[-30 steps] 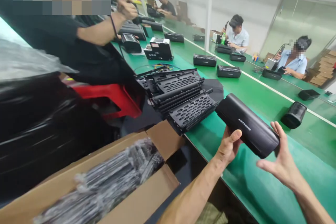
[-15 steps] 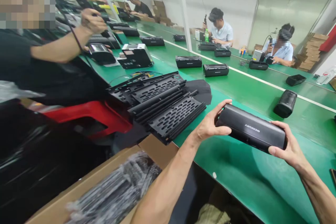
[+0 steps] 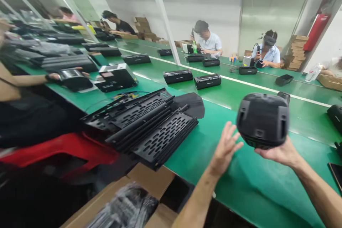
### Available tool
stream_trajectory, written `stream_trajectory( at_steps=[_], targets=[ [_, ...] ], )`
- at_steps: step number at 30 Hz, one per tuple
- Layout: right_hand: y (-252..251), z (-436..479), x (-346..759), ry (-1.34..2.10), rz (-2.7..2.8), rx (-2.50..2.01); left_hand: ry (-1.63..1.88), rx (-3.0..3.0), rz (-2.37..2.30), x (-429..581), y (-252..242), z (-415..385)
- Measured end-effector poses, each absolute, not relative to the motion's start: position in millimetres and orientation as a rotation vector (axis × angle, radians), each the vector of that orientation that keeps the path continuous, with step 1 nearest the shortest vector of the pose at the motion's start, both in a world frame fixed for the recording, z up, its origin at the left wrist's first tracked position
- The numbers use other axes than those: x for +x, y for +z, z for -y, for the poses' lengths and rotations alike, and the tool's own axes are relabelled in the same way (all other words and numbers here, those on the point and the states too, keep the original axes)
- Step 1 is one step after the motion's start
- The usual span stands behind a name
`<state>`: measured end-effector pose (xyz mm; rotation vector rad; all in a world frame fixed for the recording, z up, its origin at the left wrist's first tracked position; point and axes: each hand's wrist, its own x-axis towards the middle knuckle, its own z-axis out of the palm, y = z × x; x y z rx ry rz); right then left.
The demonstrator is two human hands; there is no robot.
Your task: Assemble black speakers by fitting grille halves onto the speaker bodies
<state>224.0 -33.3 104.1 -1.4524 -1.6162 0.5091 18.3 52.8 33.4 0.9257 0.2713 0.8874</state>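
Observation:
My right hand (image 3: 276, 153) holds a black cylindrical Merkury speaker (image 3: 263, 120) from below, with the speaker's end turned toward me. That end shows recessed slots and a moulded frame, and the lettering on its side is hidden. My left hand (image 3: 226, 149) is raised over the green workbench (image 3: 253, 185) just left of the speaker. Its fingers are spread, and it touches nothing. A stack of black perforated panels (image 3: 160, 137) lies on the bench edge further left, beyond reach of neither hand's fingertips.
A cardboard box (image 3: 149, 181) of plastic-wrapped parts stands below the bench edge. A co-worker's hand (image 3: 55, 76) rests by a black device (image 3: 76, 80) at the left, near a red stool (image 3: 66, 149). Several black units stand along the benches, with seated workers beyond.
The speaker has turned from lengthwise to end-on and rests in my right hand. My left hand has let go and opened. The view has swung, moving the panels and box lower.

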Motion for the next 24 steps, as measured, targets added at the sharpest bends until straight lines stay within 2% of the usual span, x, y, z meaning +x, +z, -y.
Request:
stream_trajectory(
  at_steps=[3, 5, 7, 12, 18, 24],
  targets=[
    [121.7, 36.5, 236.1, 0.167, 1.810, -1.596, 1.103, 1.158, -0.347, -10.9, 45.6, -63.1],
    [127.6, 34.5, 238.0, -0.101, 2.081, -1.707, 1.083, 1.316, -0.441, -18.6, 52.7, -67.3],
    [127.8, 31.2, 235.1, -0.216, 2.256, -1.748, 1.010, 1.388, -0.557, -16.4, 53.4, -67.7],
    [117.2, 41.9, 248.0, 0.020, 2.118, -1.643, 1.084, 1.401, -0.632, -16.1, 40.4, -63.2],
    [89.5, 60.9, 266.5, 0.712, 1.587, -1.434, 1.131, 1.382, -0.574, -31.7, 43.0, -66.0],
    [90.4, 64.6, 250.8, 0.695, 1.547, -1.348, 1.104, 1.391, -0.541, -30.6, 49.5, -61.6]
  ],
)
